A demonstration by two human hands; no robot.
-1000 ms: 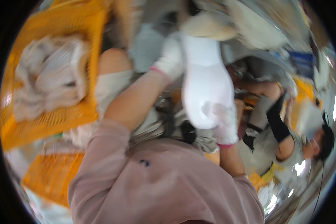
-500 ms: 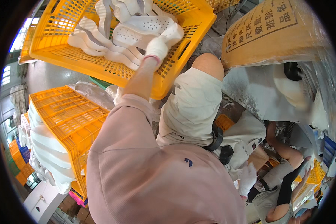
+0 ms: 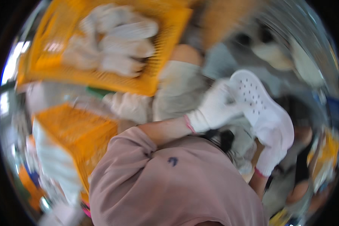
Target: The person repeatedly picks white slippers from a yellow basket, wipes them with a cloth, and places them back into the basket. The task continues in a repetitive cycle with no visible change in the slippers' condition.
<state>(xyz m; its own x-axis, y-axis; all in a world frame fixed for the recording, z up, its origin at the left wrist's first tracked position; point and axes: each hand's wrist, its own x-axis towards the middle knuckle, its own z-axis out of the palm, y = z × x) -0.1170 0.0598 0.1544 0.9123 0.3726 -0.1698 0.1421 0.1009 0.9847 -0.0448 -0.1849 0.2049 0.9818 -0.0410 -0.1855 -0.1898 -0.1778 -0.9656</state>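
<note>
A white, foam-like shoe sole (image 3: 269, 107) with small holes in its wide end is held up at the right, in front of my body. My left hand (image 3: 213, 109), in a white knit glove, has its fingers closed on the sole's near edge by the perforated end. My right hand (image 3: 273, 152), gloved the same way, grips the opposite end from below; some of its fingers are hidden behind the sole. More white soles (image 3: 128, 45) lie piled in a yellow plastic basket (image 3: 139, 86) at the upper left, blurred by motion.
A second yellow crate (image 3: 79, 132) with pale soles beside it stands at the left. A brown carton (image 3: 224, 22) is blurred at the top. A grey-white surface (image 3: 224, 60) lies beyond my hands. Parts of another person (image 3: 299, 184) show at the lower right.
My left hand has left the basket and moved right with a sole. My right hand has risen and taken hold of its other end. The view has swung and blurred.
</note>
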